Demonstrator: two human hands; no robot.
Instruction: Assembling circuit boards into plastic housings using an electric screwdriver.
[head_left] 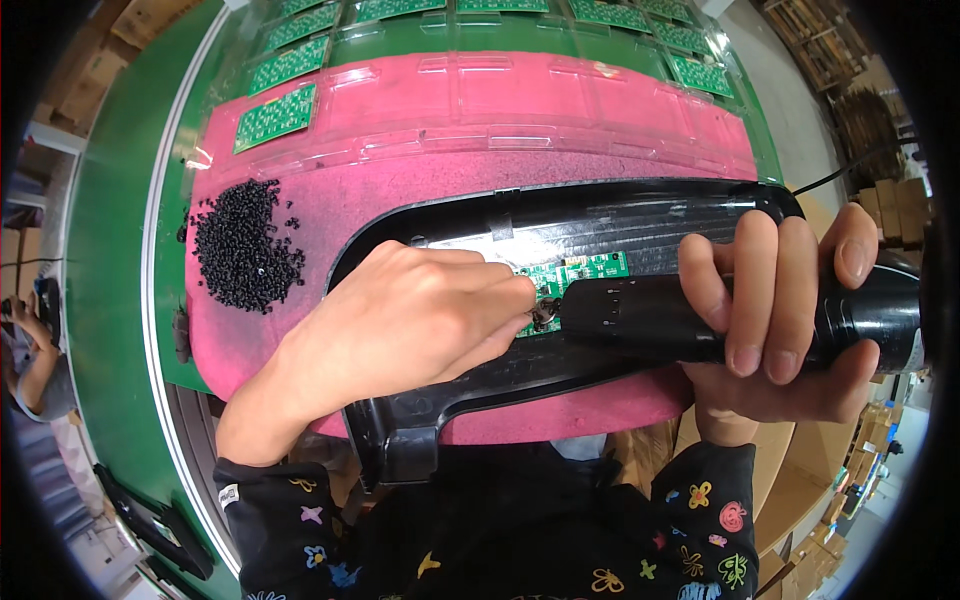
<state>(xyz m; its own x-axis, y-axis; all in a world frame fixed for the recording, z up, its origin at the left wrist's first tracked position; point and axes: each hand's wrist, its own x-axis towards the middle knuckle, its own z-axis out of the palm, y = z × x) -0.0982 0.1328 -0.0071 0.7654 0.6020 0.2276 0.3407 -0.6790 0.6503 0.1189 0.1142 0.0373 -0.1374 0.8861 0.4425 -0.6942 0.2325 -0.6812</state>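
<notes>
A long black plastic housing (640, 205) lies across the work mat with its hollow side up. Inside it sits a green circuit board (597, 266), partly covered by my left hand and the tool. My right hand (775, 300) is wrapped around a black electric screwdriver (640, 318), which lies level and points left. The screwdriver's metal tip meets the fingertips of my left hand (425, 315) over the board. Those fingers are pinched together, and what is between them is too small and hidden to name. My left wrist crosses the housing's near left edge.
Left of the housing, a heap of small black screws (240, 245) is spread on the pink mat (340, 190). Clear plastic trays (490, 135) stand behind, with several green circuit boards (275, 118) in them. A black cable (850, 170) runs at the right. Another person's arm (40, 365) shows far left.
</notes>
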